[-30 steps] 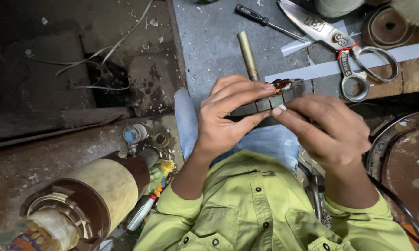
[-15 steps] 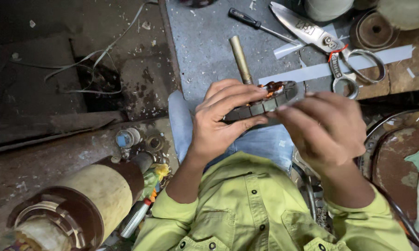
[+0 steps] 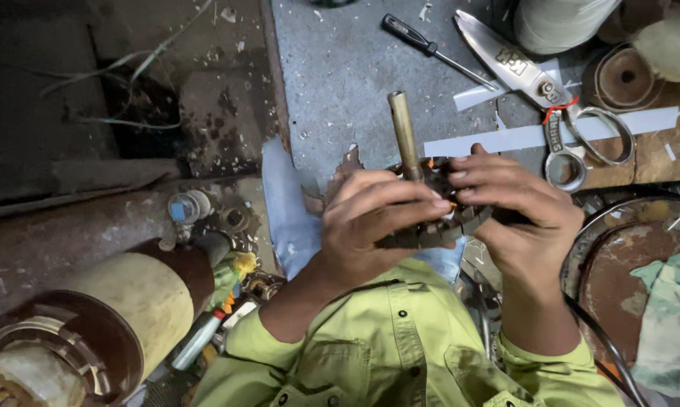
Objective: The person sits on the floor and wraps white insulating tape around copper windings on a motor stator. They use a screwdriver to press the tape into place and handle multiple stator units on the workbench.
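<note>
Both hands clasp a dark slotted motor core above the person's lap. The left hand wraps over its near side, fingers curled across the top; the right hand grips the far side, fingertips pressed into the copper windings (only partly visible). Its brass shaft juts up from between the hands. Scissors and a screwdriver lie on the grey tabletop beyond.

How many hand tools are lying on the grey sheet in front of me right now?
2: a black-handled screwdriver at the top, and large metal shears to its right, handles reaching onto the wooden board. Others may be hidden behind the hands.
</note>
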